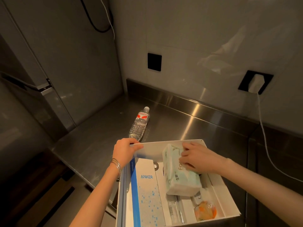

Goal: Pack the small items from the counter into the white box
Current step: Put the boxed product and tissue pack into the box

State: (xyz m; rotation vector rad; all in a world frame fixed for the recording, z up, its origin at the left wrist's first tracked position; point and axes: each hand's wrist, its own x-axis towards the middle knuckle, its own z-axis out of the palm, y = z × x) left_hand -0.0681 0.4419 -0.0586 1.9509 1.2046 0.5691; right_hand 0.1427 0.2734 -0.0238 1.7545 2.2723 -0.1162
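The white box [157, 145] sits on the steel counter in front of me. My left hand [125, 149] grips its far left corner, thumb over the rim. My right hand [197, 157] lies on a pale green tissue pack [178, 179] inside the box, fingers curled over its top edge. Also in the box are a blue and white Anker carton [146, 192], a small clear wrapped snack [205, 210], a clear tube [176, 210] and a small dark ring-shaped item [156, 166]. A clear plastic water bottle [139, 124] lies on the counter just beyond the box.
The steel counter [188, 118] runs to a raised back edge against the wall. A white charger [255, 83] sits in a black wall socket at the right, its cable [264, 136] hanging over the counter. A black wall plate [154, 61] is mounted further left. A cabinet stands at left.
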